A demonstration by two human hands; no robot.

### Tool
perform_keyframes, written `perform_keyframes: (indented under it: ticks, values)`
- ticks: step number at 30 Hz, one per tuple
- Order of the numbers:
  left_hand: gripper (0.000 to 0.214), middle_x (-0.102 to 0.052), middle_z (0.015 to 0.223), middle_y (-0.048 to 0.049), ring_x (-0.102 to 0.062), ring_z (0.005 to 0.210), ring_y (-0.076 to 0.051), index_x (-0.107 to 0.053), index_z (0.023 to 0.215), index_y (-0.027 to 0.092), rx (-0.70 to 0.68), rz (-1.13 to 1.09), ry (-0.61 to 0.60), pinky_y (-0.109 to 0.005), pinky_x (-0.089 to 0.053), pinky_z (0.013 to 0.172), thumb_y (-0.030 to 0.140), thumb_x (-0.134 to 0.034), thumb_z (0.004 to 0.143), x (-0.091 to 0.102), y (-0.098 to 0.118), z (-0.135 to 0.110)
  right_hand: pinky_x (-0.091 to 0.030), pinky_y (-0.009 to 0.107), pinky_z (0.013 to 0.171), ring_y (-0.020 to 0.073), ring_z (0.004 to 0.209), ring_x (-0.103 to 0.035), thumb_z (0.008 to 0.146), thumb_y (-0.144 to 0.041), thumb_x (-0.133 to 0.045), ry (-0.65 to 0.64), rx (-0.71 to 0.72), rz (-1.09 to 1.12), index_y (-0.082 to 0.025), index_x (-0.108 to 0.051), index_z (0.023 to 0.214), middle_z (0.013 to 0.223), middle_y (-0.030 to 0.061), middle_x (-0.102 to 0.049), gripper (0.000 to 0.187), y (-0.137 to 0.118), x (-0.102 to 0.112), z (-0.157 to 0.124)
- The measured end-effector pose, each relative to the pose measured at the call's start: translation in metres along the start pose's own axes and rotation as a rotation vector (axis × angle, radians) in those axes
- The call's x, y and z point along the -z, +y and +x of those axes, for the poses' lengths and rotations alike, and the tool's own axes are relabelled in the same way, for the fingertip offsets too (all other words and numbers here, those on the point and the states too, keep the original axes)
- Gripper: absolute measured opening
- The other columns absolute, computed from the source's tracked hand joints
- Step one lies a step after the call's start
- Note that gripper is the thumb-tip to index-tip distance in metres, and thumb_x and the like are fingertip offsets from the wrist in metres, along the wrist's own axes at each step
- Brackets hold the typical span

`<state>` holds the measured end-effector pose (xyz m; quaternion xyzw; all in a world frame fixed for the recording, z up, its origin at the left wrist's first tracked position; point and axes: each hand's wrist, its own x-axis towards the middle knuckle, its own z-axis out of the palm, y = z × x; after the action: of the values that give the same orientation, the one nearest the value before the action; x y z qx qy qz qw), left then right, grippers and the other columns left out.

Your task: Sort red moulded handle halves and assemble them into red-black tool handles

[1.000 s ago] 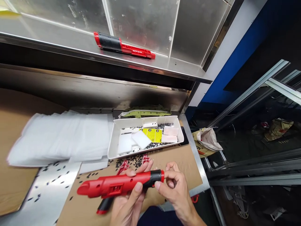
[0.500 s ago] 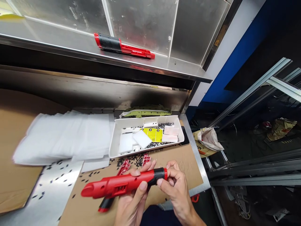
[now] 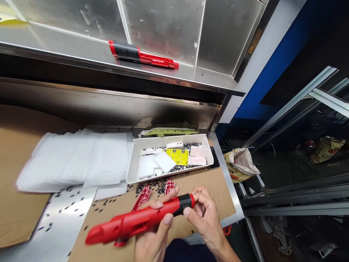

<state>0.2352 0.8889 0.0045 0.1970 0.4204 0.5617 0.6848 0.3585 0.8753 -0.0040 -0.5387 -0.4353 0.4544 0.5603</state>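
A red plastic housing (image 3: pixel 133 222) with a black collar and a red rim at its right end lies slantwise across my hands. My left hand (image 3: pixel 155 225) wraps its middle from below, thumb in front and fingers behind. At the collar end, my right hand (image 3: pixel 203 214) pinches the black part and rim between thumb and fingers. Beneath the housing, two red part pieces, one a ribbed red piece (image 3: pixel 142 197) and the other a smaller red piece (image 3: pixel 169 185), lie on the cardboard (image 3: pixel 207 189). Part of another red item shows under the housing's left half.
Behind my hands stands a white tray (image 3: pixel 130 171) with foam pads, yellow labels and small black pieces. A stack of white foam sleeves (image 3: pixel 76 160) lies left. A similar red-and-black housing (image 3: pixel 128 51) rests on the metal shelf (image 3: pixel 212 80). An open paper bag (image 3: pixel 240 165) stands right.
The housing's left end has swung down and toward me, tilting it more steeply. Both hands keep their hold; the black-and-red piece beneath it is now mostly covered.
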Motion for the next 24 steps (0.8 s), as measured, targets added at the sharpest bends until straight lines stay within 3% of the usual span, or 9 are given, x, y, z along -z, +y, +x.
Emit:
perform_keyframes:
  ticks: [4,7,9,12,16,19,22,24]
  values:
    - [0.052,-0.069,0.127,0.0034,-0.030,0.144,-0.033,-0.069,0.093,0.032,0.120,-0.159,0.088,-0.043,-0.035,0.117,0.036,-0.097,0.050,-0.004,0.014,0.013,-0.030,0.024,0.053,0.0054,0.055,-0.032,0.079,-0.043,-0.071,0.058,0.029,-0.039,-0.019,-0.067,0.081,0.093,0.0000,-0.046,0.024,-0.006,0.005,-0.008]
    - [0.049,-0.069,0.127,0.0071,-0.022,0.145,-0.029,-0.072,0.087,0.035,0.218,-0.200,0.144,-0.040,-0.025,0.118,0.043,-0.097,0.045,-0.004,0.019,0.016,-0.030,0.024,0.052,0.0063,0.054,-0.034,0.084,-0.045,-0.066,0.119,0.063,-0.134,-0.018,-0.066,0.070,0.087,0.0002,-0.046,0.031,-0.012,0.006,-0.011]
    - [0.048,-0.069,0.128,0.0074,-0.022,0.145,-0.026,-0.072,0.091,0.037,0.255,-0.207,0.112,-0.037,-0.022,0.117,0.045,-0.095,0.049,-0.001,0.019,0.016,-0.031,0.025,0.051,0.0074,0.055,-0.036,0.086,-0.049,-0.064,0.134,0.095,-0.199,-0.018,-0.066,0.067,0.086,0.0007,-0.046,0.036,-0.015,0.009,-0.010]
    - [0.032,-0.069,0.127,0.0079,-0.036,0.140,-0.026,-0.071,0.096,0.038,0.231,-0.226,-0.017,-0.038,-0.026,0.115,0.044,-0.085,0.068,0.005,0.018,0.015,-0.032,0.026,0.053,0.0091,0.056,-0.036,0.085,-0.052,-0.064,0.148,0.128,-0.307,-0.020,-0.068,0.070,0.085,0.0009,-0.047,0.036,-0.018,0.015,-0.008]
    - [0.025,-0.070,0.127,0.0042,-0.042,0.137,-0.027,-0.071,0.102,0.035,0.222,-0.262,-0.099,-0.040,-0.026,0.116,0.043,-0.075,0.079,0.009,0.020,0.013,-0.041,0.025,0.062,0.0115,0.064,-0.044,0.087,-0.040,-0.062,0.227,0.095,-0.336,-0.023,-0.066,0.093,0.087,0.0001,-0.050,0.018,-0.016,0.026,-0.009]
    - [0.038,-0.071,0.124,0.0017,-0.034,0.143,-0.027,-0.068,0.114,0.035,0.278,-0.248,-0.089,-0.046,-0.020,0.120,0.035,-0.077,0.077,0.008,0.023,0.012,-0.048,0.025,0.074,0.0134,0.075,-0.054,0.093,-0.036,-0.053,0.184,-0.011,-0.216,-0.026,-0.059,0.117,0.085,-0.0009,-0.054,0.026,-0.012,0.032,-0.010]
    - [0.059,-0.075,0.115,-0.0018,-0.038,0.141,-0.030,-0.059,0.130,0.035,0.204,-0.017,-0.032,-0.052,-0.014,0.122,0.041,-0.081,0.075,0.008,0.025,0.012,-0.053,0.029,0.086,0.0166,0.097,-0.063,0.096,-0.041,-0.051,0.095,-0.048,-0.121,-0.026,-0.062,0.115,0.112,0.0058,-0.062,0.026,-0.010,0.036,-0.010]
    - [0.077,-0.075,0.112,-0.0040,-0.050,0.132,-0.032,-0.054,0.136,0.033,0.135,0.099,-0.029,-0.048,-0.023,0.120,0.050,-0.085,0.067,0.007,0.026,0.012,-0.054,0.034,0.094,0.0223,0.114,-0.063,0.094,-0.042,-0.056,0.061,-0.029,-0.077,-0.026,-0.067,0.109,0.138,0.0099,-0.054,0.025,-0.011,0.036,-0.011]
